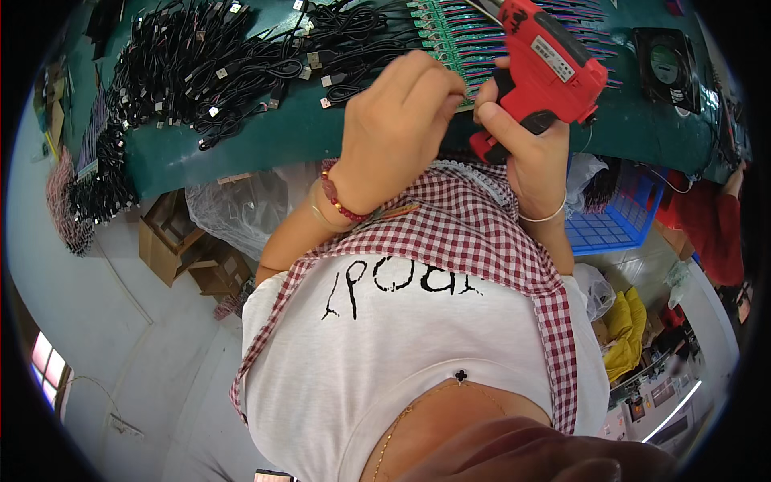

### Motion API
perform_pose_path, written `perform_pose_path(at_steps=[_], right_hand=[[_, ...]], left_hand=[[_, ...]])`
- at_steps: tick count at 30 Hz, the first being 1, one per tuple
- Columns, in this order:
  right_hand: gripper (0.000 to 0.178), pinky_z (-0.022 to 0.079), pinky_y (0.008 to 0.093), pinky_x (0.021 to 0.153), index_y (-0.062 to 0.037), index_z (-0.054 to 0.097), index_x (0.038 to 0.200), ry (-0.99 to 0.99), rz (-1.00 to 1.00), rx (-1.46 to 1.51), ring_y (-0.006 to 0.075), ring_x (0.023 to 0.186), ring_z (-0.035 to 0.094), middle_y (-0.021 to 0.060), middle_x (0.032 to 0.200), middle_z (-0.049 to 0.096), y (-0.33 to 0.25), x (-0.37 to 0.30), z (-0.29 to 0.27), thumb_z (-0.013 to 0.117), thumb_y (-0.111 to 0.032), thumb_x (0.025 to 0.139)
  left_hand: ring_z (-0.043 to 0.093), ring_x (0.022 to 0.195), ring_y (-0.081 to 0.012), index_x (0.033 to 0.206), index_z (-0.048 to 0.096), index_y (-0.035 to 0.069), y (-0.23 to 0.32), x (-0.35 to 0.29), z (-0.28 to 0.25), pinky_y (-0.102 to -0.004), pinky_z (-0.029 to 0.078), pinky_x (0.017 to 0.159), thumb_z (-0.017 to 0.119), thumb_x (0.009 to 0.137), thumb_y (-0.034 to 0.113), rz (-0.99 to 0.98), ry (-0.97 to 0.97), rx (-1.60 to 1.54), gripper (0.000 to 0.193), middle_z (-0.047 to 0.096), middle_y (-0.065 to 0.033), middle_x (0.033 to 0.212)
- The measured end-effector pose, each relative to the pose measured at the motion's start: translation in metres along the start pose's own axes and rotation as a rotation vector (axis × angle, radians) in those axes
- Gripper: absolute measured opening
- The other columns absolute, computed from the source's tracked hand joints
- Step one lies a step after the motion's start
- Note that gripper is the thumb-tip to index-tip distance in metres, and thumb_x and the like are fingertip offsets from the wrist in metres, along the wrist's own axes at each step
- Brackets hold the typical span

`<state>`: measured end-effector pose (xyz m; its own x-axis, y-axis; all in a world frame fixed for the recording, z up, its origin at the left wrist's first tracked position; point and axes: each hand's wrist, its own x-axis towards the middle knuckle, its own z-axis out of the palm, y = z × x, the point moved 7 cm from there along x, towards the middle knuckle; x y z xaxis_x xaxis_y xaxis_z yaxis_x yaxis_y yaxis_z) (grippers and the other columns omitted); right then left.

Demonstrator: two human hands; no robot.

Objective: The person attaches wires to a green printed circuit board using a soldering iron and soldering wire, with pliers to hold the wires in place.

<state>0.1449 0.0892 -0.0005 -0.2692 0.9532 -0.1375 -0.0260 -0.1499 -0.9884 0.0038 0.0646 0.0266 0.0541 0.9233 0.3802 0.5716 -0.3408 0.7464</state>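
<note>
"Red-and-black tool [530,72] noted; how is it held?"

"Its handle is gripped by the right hand [536,153]. It is raised over the near side of the green tabletop [277,132], beside the row of green circuit boards [444,46]; its nose is angled up and leftward."

"And the left hand [397,120]?"

"Fingers are bent toward the thumb, near the boards' closest corner. Whether anything is pinched cannot be told."

"Farther left?"

"Black cables [193,60] are heaped there."
</note>
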Motion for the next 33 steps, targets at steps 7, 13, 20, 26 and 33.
perform_pose_path(at_steps=[7, 13, 20, 26, 33], right_hand=[[0.038, 0.048, 0.0301, 0.066, 0.0054, 0.046, 0.117, 0.172, 0.004, 0.133, 0.0167, 0.071, 0.056, 0.0111, 0.083, 0.057, -0.002, -0.02, -0.041, 0.057, -0.004, 0.082], [0.04, 0.037, 0.024, 0.051, 0.0059, 0.046, 0.115, 0.079, 0.049, 0.146, 0.0106, 0.051, 0.043, 0.0061, 0.064, 0.048, 0.013, -0.063, -0.075, 0.057, -0.019, 0.086], [0.037, 0.036, 0.0246, 0.051, 0.0056, 0.047, 0.114, 0.118, 0.142, -0.143, 0.0097, 0.053, 0.041, 0.0042, 0.063, 0.047, 0.041, -0.097, -0.092, 0.057, -0.017, 0.086], [0.029, 0.036, 0.0239, 0.051, 0.004, 0.049, 0.104, 0.156, 0.109, -0.166, 0.0094, 0.054, 0.042, 0.004, 0.065, 0.047, 0.045, -0.103, -0.095, 0.058, -0.016, 0.085], [0.034, 0.047, 0.0255, 0.065, 0.0018, 0.057, 0.107, 0.075, 0.106, -0.281, 0.0132, 0.075, 0.057, 0.0072, 0.089, 0.061, 0.049, -0.107, -0.104, 0.068, -0.002, 0.076]], left_hand=[[0.057, 0.067, -0.0207, 0.081, 0.058, 0.006, -0.027, 0.005, 0.009, -0.0296, 0.046, 0.055, 0.066, 0.073, 0.006, 0.057, -0.065, 0.203, 0.012, 0.054, -0.0038, 0.077], [0.057, 0.071, -0.0185, 0.08, 0.059, 0.009, -0.027, 0.012, 0.014, -0.0297, 0.047, 0.056, 0.067, 0.072, 0.011, 0.15, -0.121, 0.283, 0.012, 0.054, -0.0019, 0.077], [0.056, 0.073, -0.0182, 0.081, 0.06, 0.01, -0.025, 0.014, 0.014, -0.0296, 0.047, 0.057, 0.067, 0.073, 0.013, 0.187, -0.153, 0.32, 0.011, 0.053, -0.0011, 0.079], [0.056, 0.074, -0.0183, 0.081, 0.06, 0.01, -0.026, 0.013, 0.017, -0.0299, 0.047, 0.058, 0.066, 0.073, 0.013, 0.184, -0.176, 0.316, 0.011, 0.052, -0.001, 0.079], [0.056, 0.073, -0.0187, 0.081, 0.06, 0.01, -0.026, 0.015, 0.016, -0.0306, 0.047, 0.057, 0.065, 0.073, 0.014, 0.18, -0.193, 0.321, 0.01, 0.051, -0.0015, 0.078]])
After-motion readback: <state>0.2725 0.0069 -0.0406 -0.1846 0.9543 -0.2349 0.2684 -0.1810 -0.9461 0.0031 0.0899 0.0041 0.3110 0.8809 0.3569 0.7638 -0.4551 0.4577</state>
